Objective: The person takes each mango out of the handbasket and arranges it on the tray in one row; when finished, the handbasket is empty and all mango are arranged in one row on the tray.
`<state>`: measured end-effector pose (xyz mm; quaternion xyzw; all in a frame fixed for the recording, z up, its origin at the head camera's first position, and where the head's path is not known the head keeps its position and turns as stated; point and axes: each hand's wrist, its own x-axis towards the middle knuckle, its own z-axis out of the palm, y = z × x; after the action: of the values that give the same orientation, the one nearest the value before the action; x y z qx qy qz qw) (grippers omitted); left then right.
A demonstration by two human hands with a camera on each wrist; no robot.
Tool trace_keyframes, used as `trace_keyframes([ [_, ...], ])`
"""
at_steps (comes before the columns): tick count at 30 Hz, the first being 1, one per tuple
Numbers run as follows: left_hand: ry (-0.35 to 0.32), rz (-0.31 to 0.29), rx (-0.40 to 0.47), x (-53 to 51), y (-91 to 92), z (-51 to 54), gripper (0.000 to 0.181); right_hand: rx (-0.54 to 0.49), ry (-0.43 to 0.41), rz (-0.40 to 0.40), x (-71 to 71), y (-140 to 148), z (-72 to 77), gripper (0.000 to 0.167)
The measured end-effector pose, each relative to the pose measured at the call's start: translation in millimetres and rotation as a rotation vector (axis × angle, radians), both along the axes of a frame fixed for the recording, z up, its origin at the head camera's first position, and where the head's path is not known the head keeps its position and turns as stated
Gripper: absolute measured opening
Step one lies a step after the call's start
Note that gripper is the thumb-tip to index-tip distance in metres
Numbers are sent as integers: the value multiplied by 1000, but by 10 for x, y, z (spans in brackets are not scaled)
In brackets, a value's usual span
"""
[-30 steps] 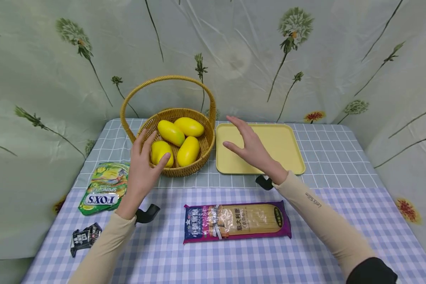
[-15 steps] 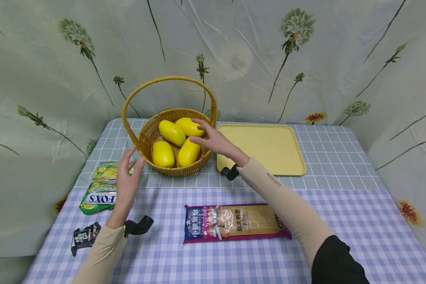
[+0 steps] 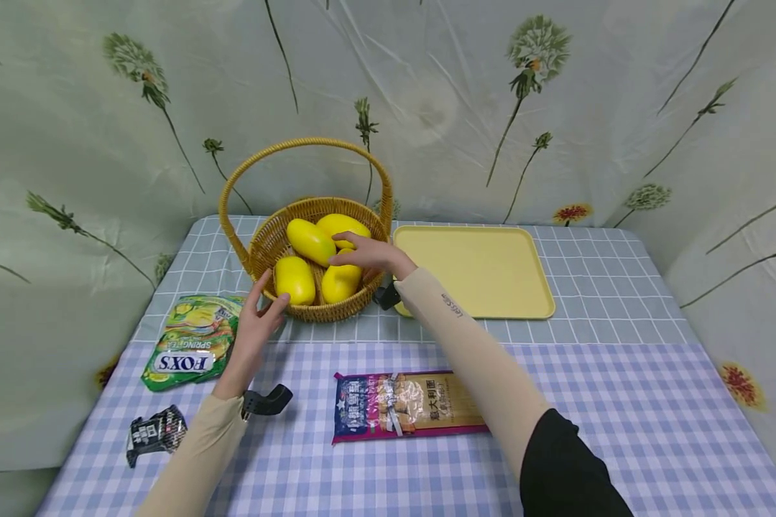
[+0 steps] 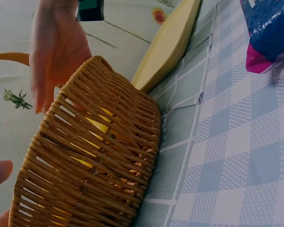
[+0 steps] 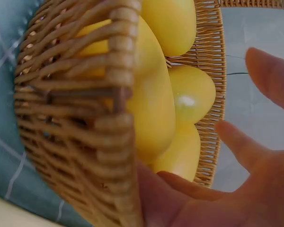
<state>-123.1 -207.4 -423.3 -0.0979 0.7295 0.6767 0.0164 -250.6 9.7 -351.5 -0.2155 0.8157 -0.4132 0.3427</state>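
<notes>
Grip of right hand (image 3: 371,255) spread over 4 mangoes (image 3: 309,241) in basket (image 3: 331,312); left hand (image 3: 256,324) likewise spread at near-left side.

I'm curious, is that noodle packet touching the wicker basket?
Apart. The head view shows it plainly: a strip of bare checked cloth lies between the front of the wicker basket and the near edge of the noodle packet.
</notes>
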Motion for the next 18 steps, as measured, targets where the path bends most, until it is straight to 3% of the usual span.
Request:
trace_keyframes([
  [6,22,-6,42,-20,20,-18,69,31,-37,-45,-12,-113,-91,64],
  [12,18,10,62,-13,30,1,67,25,65,-48,26,-216,-192,60],
  [18,12,24,67,-33,37,-15,67,26,83,-99,67,-246,-240,60],
])
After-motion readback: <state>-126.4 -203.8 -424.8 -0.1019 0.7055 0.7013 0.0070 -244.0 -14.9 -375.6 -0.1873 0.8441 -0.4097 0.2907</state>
